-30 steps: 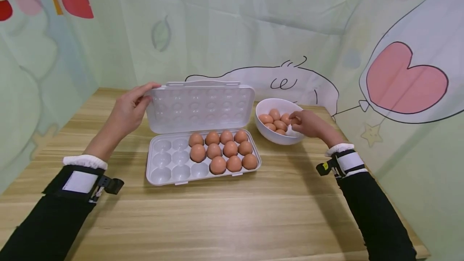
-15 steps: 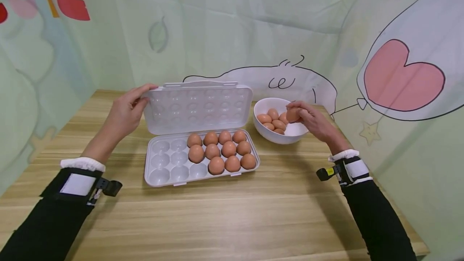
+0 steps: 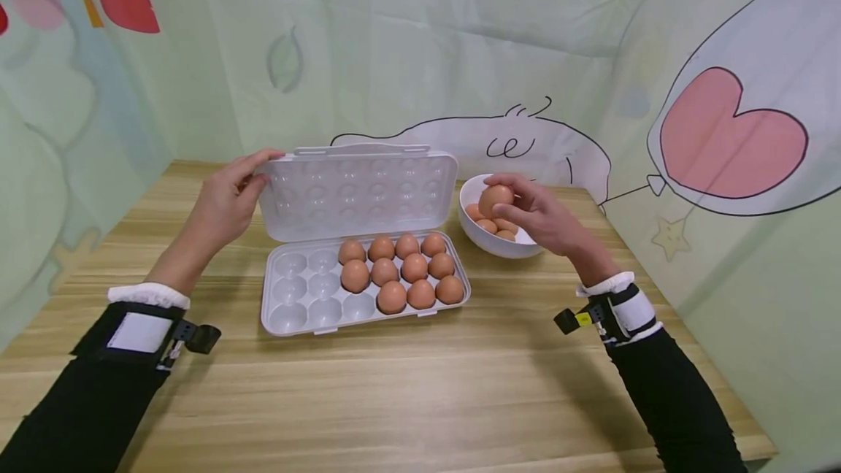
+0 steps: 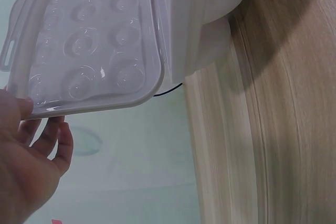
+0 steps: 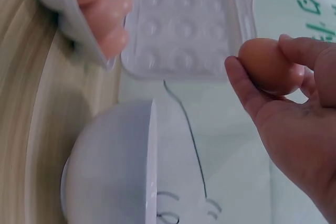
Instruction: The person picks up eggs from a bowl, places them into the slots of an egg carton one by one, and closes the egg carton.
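My right hand (image 3: 544, 216) pinches a brown egg (image 3: 496, 201) between thumb and fingers, raised over the white bowl (image 3: 489, 241). More brown eggs (image 3: 487, 225) lie in that bowl, partly hidden by the hand. With thumb and fingers, my left hand (image 3: 226, 199) grips the upper left corner of the egg box's raised lid (image 3: 361, 195); the left wrist view shows the fingers at the lid's edge (image 4: 94, 109). Below the lid, the white egg tray (image 3: 306, 312) holds several eggs in its middle and right cups, while the cups at its left are bare.
A wooden table (image 3: 407, 393) carries the box and bowl. Close behind them hangs a printed cloth (image 3: 394, 42), which also lines both sides. The bowl stands just right of the lid and tray, near the table's back edge.
My right hand has lifted an egg out of the bowl and moved it up and left, above the other eggs. The left hand stays on the lid.
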`<state>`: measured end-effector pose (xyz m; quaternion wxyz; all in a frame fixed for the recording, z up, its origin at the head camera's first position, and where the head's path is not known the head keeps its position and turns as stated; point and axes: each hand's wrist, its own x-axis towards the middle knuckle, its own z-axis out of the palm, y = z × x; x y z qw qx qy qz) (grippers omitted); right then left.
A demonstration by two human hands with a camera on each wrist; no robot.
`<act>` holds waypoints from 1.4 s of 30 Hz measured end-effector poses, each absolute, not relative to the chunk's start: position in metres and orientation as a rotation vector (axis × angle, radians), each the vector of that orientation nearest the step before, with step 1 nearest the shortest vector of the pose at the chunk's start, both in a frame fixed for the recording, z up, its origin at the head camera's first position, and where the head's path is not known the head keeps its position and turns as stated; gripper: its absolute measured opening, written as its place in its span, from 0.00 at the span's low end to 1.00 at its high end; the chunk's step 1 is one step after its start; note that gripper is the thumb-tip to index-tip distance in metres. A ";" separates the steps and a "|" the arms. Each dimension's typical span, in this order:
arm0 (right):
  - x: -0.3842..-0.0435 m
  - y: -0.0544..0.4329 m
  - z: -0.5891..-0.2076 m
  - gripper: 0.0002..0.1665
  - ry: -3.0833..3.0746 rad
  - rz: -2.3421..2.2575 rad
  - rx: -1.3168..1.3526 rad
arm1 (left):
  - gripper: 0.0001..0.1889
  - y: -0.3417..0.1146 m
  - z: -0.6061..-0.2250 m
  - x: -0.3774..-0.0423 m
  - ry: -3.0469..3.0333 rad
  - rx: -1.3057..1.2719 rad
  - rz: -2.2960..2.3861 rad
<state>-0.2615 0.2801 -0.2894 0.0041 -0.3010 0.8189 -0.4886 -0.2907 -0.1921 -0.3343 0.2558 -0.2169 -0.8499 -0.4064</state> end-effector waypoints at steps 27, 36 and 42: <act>-0.234 0.165 -0.309 0.23 2.563 -1.315 -1.410 | 0.21 -0.192 -0.335 -0.291 -2.296 -0.591 -1.114; -0.231 0.144 -0.328 0.23 2.623 -1.105 -1.540 | 0.20 -0.192 -0.334 -0.291 -2.289 -0.609 -1.135; -0.230 0.135 -0.336 0.23 2.602 -1.014 -1.553 | 0.20 -0.193 -0.334 -0.292 -2.294 -0.610 -1.122</act>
